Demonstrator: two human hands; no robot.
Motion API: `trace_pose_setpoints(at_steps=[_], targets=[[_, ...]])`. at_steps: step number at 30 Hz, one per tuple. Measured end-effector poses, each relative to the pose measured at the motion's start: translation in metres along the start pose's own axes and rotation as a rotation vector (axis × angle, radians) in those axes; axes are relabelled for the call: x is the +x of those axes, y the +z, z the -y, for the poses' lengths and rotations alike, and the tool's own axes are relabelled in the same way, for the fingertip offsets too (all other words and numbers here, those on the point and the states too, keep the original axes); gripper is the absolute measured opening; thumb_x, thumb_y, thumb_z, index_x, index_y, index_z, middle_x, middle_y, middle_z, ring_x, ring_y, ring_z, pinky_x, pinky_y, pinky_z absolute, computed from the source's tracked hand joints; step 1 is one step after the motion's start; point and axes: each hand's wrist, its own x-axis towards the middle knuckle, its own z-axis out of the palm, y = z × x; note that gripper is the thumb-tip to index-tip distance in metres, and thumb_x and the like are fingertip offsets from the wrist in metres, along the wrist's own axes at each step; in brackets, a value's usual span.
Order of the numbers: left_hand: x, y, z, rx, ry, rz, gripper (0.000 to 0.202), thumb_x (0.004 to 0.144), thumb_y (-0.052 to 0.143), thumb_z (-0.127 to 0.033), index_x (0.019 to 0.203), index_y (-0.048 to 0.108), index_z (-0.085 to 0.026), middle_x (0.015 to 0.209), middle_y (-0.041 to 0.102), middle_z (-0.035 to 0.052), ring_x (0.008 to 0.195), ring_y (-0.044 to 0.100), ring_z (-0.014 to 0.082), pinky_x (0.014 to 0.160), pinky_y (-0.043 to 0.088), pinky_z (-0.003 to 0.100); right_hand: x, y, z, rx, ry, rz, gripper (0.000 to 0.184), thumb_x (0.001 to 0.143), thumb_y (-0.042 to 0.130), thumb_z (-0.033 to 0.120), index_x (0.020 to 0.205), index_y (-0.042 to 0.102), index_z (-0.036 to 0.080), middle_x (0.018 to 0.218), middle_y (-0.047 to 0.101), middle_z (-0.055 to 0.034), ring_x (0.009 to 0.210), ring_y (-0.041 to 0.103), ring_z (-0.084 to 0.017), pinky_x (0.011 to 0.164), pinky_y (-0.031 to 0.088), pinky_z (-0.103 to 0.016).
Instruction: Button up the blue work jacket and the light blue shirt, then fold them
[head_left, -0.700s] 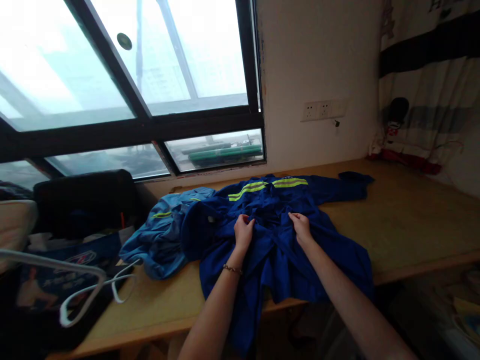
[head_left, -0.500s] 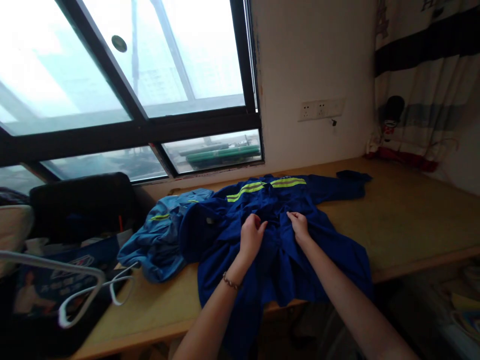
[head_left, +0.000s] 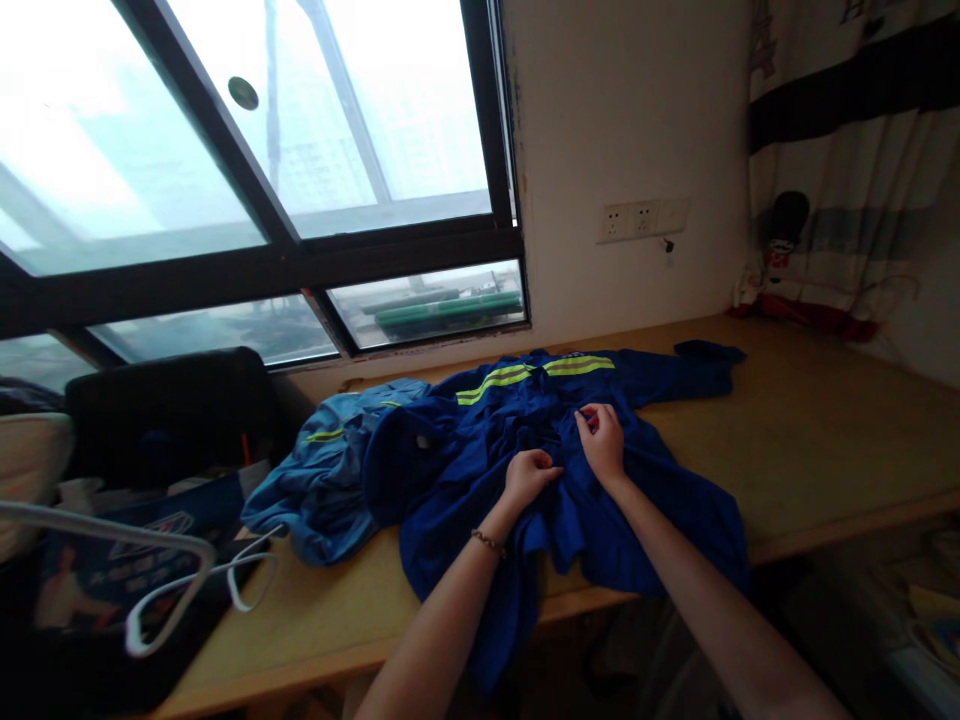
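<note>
A dark blue work jacket (head_left: 667, 510) with yellow-green and grey reflective stripes lies spread and rumpled, its lower part hanging over the table's front edge. My left hand (head_left: 529, 480), a beaded bracelet at its wrist, is closed in a pinch on the front of the jacket. Slightly higher and to the right, my right hand (head_left: 604, 445) is also closed, thumb and fingertips together on the jacket's other front part. Exactly which bit of cloth each pinch holds is hard to see. One sleeve stretches right, ending in a folded cuff.
Left of the jacket lies a lighter blue garment (head_left: 330, 490) on the wooden table (head_left: 825, 430). A white bent hanger-like frame (head_left: 176, 545), a black bag (head_left: 172, 410) and a printed box (head_left: 97, 570) crowd the left. Behind are a window, wall sockets (head_left: 643, 219) and a curtain (head_left: 840, 180).
My left hand has moved down and right, towards the jacket's middle. My right hand has risen slightly and its fingers have curled more. The jacket's lower front edges have shifted.
</note>
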Motion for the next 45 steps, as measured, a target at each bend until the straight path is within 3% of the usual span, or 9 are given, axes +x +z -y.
trace_pose_setpoints(at_steps=[5, 11, 14, 20, 27, 31, 34, 39, 45], targets=[[0.016, -0.014, -0.004, -0.26, 0.056, 0.0, 0.023, 0.058, 0.064, -0.034, 0.06, 0.058, -0.012, 0.052, 0.053, -0.002, 0.046, 0.045, 0.008, 0.046, 0.034, 0.019, -0.012, 0.009, 0.01, 0.065, -0.008, 0.505, 0.014, 0.072, 0.05, 0.032, 0.069, 0.059, 0.021, 0.057, 0.058, -0.0002, 0.047, 0.052, -0.014, 0.051, 0.039, -0.025], [0.02, -0.017, 0.006, -0.347, -0.003, -0.004, 0.03, 0.054, 0.068, -0.033, 0.072, 0.063, -0.01, 0.058, 0.058, 0.0008, 0.048, 0.047, 0.0085, 0.047, 0.035, 0.02, -0.02, 0.019, -0.027, 0.083, 0.161, 0.547, 0.023, 0.072, 0.048, 0.038, 0.068, 0.057, 0.018, 0.058, 0.058, -0.0002, 0.047, 0.053, -0.012, 0.044, 0.037, -0.022], [0.016, -0.016, 0.01, -0.368, -0.001, 0.047, 0.03, 0.056, 0.068, -0.034, 0.074, 0.063, -0.011, 0.06, 0.059, 0.0013, 0.05, 0.048, 0.0086, 0.048, 0.035, 0.02, -0.021, 0.019, -0.032, 0.084, 0.139, 0.606, 0.027, 0.074, 0.046, 0.041, 0.067, 0.057, 0.017, 0.056, 0.056, 0.0003, 0.046, 0.05, -0.011, 0.043, 0.035, -0.021], [0.014, -0.019, 0.004, -0.417, -0.029, 0.098, 0.024, 0.057, 0.067, -0.031, 0.069, 0.063, -0.011, 0.056, 0.056, -0.0007, 0.048, 0.045, 0.0068, 0.047, 0.031, 0.019, -0.02, 0.022, -0.027, 0.109, 0.076, 0.615, 0.023, 0.07, 0.053, 0.04, 0.064, 0.054, 0.018, 0.056, 0.051, 0.0029, 0.051, 0.045, -0.01, 0.047, 0.034, -0.02], [0.015, -0.027, 0.001, -0.62, -0.18, 0.191, 0.026, 0.055, 0.069, -0.031, 0.069, 0.061, -0.011, 0.047, 0.047, -0.0042, 0.042, 0.04, 0.0048, 0.044, 0.028, 0.019, -0.016, 0.018, -0.016, 0.366, 0.349, 0.709, 0.024, 0.067, 0.057, 0.04, 0.066, 0.051, 0.017, 0.05, 0.044, 0.0064, 0.042, 0.038, -0.006, 0.04, 0.026, -0.018], [0.013, -0.032, 0.003, -0.707, -0.178, 0.27, 0.025, 0.055, 0.07, -0.029, 0.069, 0.061, -0.011, 0.051, 0.05, -0.0028, 0.044, 0.042, 0.0051, 0.047, 0.03, 0.019, -0.02, 0.019, -0.01, 0.401, 0.379, 0.729, 0.023, 0.069, 0.055, 0.04, 0.069, 0.051, 0.017, 0.049, 0.046, 0.0061, 0.041, 0.039, -0.007, 0.038, 0.027, -0.018], [0.013, -0.031, 0.004, -0.706, -0.18, 0.239, 0.026, 0.053, 0.071, -0.029, 0.069, 0.061, -0.011, 0.053, 0.05, -0.0023, 0.045, 0.043, 0.0055, 0.047, 0.029, 0.019, -0.024, 0.02, -0.008, 0.294, 0.274, 0.677, 0.021, 0.071, 0.053, 0.039, 0.07, 0.052, 0.018, 0.049, 0.049, 0.0048, 0.041, 0.043, -0.009, 0.038, 0.03, -0.019], [0.011, -0.028, -0.002, -0.61, -0.125, 0.146, 0.028, 0.061, 0.065, -0.037, 0.069, 0.063, -0.01, 0.055, 0.053, 0.0007, 0.048, 0.043, 0.0064, 0.048, 0.029, 0.019, -0.027, 0.018, -0.009, 0.095, 0.0, 0.451, 0.017, 0.074, 0.051, 0.034, 0.065, 0.054, 0.019, 0.057, 0.055, 0.0004, 0.053, 0.051, -0.012, 0.052, 0.039, -0.024], [0.004, -0.017, -0.015, -0.4, -0.062, 0.094, 0.031, 0.063, 0.06, -0.042, 0.064, 0.061, -0.011, 0.05, 0.048, -0.0017, 0.047, 0.04, 0.0071, 0.046, 0.027, 0.02, -0.025, 0.021, -0.018, 0.267, 0.154, 0.447, 0.017, 0.069, 0.056, 0.034, 0.067, 0.057, 0.018, 0.062, 0.058, -0.0011, 0.058, 0.054, -0.015, 0.054, 0.042, -0.026]])
